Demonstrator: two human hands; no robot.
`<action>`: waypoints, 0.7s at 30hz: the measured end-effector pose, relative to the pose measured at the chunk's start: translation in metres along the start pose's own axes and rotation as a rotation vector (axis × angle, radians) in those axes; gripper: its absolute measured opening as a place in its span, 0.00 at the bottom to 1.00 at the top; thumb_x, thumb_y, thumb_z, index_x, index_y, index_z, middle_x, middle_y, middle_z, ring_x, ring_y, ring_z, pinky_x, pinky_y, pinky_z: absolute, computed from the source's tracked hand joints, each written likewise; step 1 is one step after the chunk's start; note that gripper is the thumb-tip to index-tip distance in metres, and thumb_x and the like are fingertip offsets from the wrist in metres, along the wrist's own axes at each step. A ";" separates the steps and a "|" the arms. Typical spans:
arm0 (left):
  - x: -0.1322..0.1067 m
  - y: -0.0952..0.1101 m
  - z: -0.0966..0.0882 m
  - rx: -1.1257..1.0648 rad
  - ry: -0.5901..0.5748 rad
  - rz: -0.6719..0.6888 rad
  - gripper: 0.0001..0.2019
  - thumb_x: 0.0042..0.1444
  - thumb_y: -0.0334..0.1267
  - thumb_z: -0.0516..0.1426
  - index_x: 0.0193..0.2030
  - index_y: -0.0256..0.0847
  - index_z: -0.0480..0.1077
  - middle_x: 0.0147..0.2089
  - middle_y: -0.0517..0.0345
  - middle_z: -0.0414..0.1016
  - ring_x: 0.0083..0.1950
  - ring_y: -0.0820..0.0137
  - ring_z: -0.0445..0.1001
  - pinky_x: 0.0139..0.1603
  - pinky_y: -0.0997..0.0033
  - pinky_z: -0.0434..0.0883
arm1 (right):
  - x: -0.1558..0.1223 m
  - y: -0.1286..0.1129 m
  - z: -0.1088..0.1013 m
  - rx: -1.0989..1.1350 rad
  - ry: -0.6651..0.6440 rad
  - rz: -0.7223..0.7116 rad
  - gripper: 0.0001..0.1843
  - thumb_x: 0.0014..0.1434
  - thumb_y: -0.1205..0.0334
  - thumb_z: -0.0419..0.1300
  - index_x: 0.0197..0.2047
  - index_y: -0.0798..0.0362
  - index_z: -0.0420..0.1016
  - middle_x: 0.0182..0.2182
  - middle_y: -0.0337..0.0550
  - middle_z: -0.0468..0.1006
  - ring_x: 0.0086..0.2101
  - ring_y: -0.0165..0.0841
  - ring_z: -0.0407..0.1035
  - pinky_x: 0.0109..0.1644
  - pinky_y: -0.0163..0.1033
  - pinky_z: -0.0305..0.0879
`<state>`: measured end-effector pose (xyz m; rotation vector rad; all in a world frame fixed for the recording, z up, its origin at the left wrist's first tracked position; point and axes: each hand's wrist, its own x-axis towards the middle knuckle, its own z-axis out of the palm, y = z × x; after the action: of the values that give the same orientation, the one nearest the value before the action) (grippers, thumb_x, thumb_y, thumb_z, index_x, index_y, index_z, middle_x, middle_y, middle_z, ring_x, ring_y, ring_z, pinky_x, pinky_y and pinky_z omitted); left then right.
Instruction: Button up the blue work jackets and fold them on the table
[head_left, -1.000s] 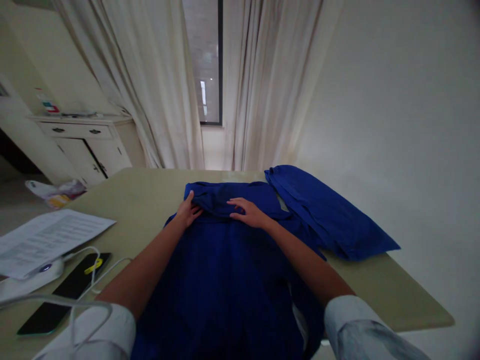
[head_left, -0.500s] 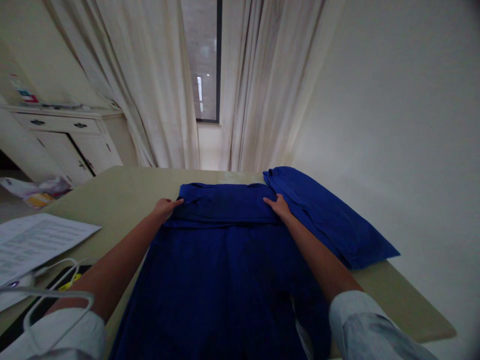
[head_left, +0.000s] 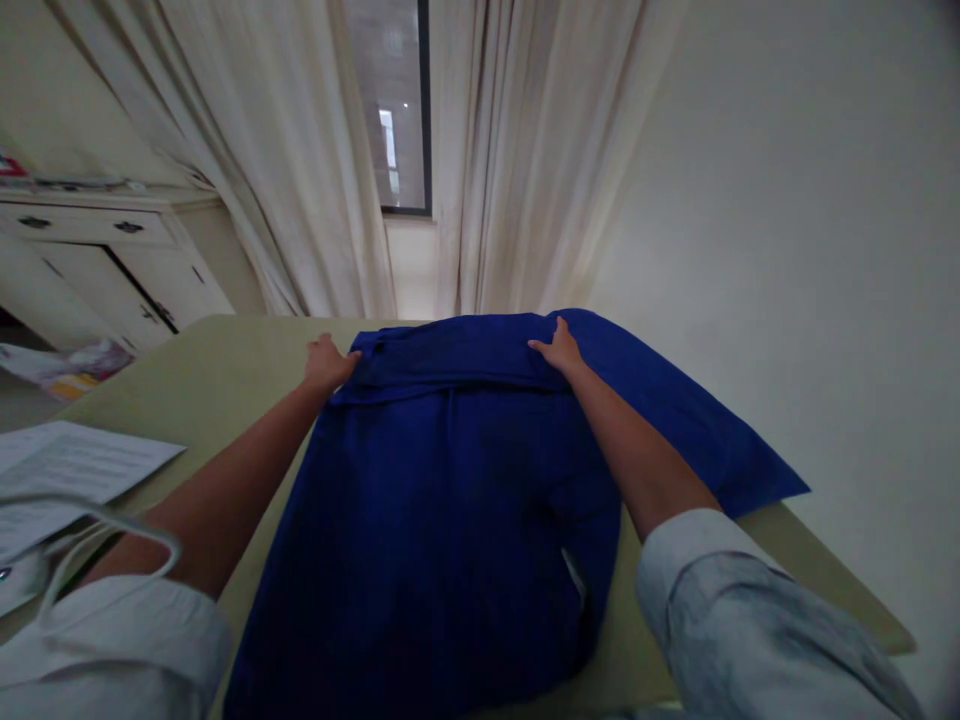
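Blue garment (head_left: 435, 540) lies spread on the counter (head_left: 240, 370) in front of the person, its far end turned back into a folded band (head_left: 457, 345) whose left side shows a small bunch. A second ago one hand was over the middle of this band; now the two are at opposite ends, and the band sits nearer the counter's far edge, its upper line running into the second blue cloth (head_left: 675, 410) on the right, where a gap showed before. At the near end, a lower edge of the garment has come into view. That suggests, as a judgement, that the folded layer is being handled across its whole width and the piece shifted away. The left hand (head_left: 330, 365) has its thumb against the band's left edge; the right hand (head_left: 559, 350) has thumb and forefinger spread over the band's right part. Whether either is gripping fabric cannot be told, since the other fingers are hidden or too small to read. Left of the garment lie a printed paper (head_left: 90, 460) and a white cable (head_left: 90, 510). Beyond, a plastic bag (head_left: 67, 368) on the floor holds something yellow, not identifiable; a cupboard (head_left: 112, 250) stands behind it, its contents unseen.
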<state>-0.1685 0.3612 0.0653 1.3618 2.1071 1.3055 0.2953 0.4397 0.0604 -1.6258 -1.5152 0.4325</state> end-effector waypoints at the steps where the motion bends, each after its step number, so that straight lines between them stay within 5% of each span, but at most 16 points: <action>1: -0.017 0.004 0.004 0.001 -0.063 0.061 0.30 0.50 0.37 0.69 0.59 0.31 0.71 0.67 0.28 0.70 0.71 0.42 0.68 0.75 0.40 0.59 | -0.011 -0.002 0.002 -0.019 -0.037 -0.048 0.50 0.52 0.56 0.76 0.72 0.58 0.61 0.67 0.63 0.69 0.68 0.53 0.63 0.75 0.61 0.54; 6: -0.161 0.019 0.007 -0.145 -0.565 0.490 0.26 0.58 0.56 0.66 0.58 0.43 0.77 0.63 0.44 0.78 0.68 0.49 0.72 0.76 0.45 0.60 | -0.130 -0.009 -0.007 -0.011 -0.319 -0.345 0.35 0.65 0.46 0.67 0.70 0.51 0.68 0.63 0.57 0.74 0.62 0.49 0.70 0.71 0.61 0.61; 9: -0.248 0.014 -0.015 -0.009 -0.943 0.773 0.28 0.63 0.59 0.62 0.68 0.57 0.72 0.74 0.55 0.68 0.76 0.51 0.62 0.80 0.43 0.49 | -0.220 -0.011 -0.035 0.009 -0.616 -0.551 0.33 0.68 0.44 0.64 0.71 0.44 0.67 0.66 0.50 0.73 0.64 0.46 0.68 0.72 0.57 0.61; 11: -0.287 0.001 -0.031 0.124 -1.051 0.858 0.32 0.65 0.61 0.59 0.74 0.61 0.65 0.78 0.58 0.60 0.79 0.51 0.58 0.81 0.42 0.47 | -0.265 -0.007 -0.059 -0.042 -0.756 -0.608 0.35 0.67 0.45 0.66 0.73 0.43 0.66 0.67 0.49 0.72 0.66 0.46 0.66 0.73 0.56 0.60; 15: -0.319 -0.029 -0.047 0.259 -1.019 0.859 0.33 0.69 0.60 0.54 0.78 0.59 0.57 0.81 0.57 0.54 0.80 0.53 0.56 0.80 0.45 0.51 | -0.313 0.012 -0.105 -0.212 -0.664 -0.511 0.32 0.66 0.60 0.64 0.72 0.44 0.68 0.63 0.51 0.76 0.62 0.48 0.70 0.70 0.60 0.62; 18: -0.325 -0.046 -0.050 0.293 -0.938 0.896 0.31 0.72 0.57 0.51 0.79 0.59 0.55 0.81 0.59 0.54 0.80 0.56 0.57 0.80 0.47 0.51 | -0.331 0.029 -0.141 -0.282 -0.584 -0.415 0.42 0.56 0.72 0.58 0.74 0.45 0.65 0.60 0.50 0.77 0.60 0.46 0.71 0.69 0.59 0.64; 21: -0.326 -0.062 -0.065 0.369 -0.805 0.905 0.31 0.71 0.56 0.53 0.78 0.62 0.56 0.80 0.58 0.56 0.79 0.54 0.57 0.80 0.41 0.47 | -0.353 0.043 -0.178 -0.296 -0.612 -0.297 0.49 0.48 0.73 0.56 0.74 0.45 0.64 0.57 0.50 0.78 0.53 0.45 0.74 0.62 0.54 0.71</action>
<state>-0.0837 0.0447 -0.0170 2.5974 1.1986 0.3720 0.3816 0.0528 0.0286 -1.5189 -2.3357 0.5947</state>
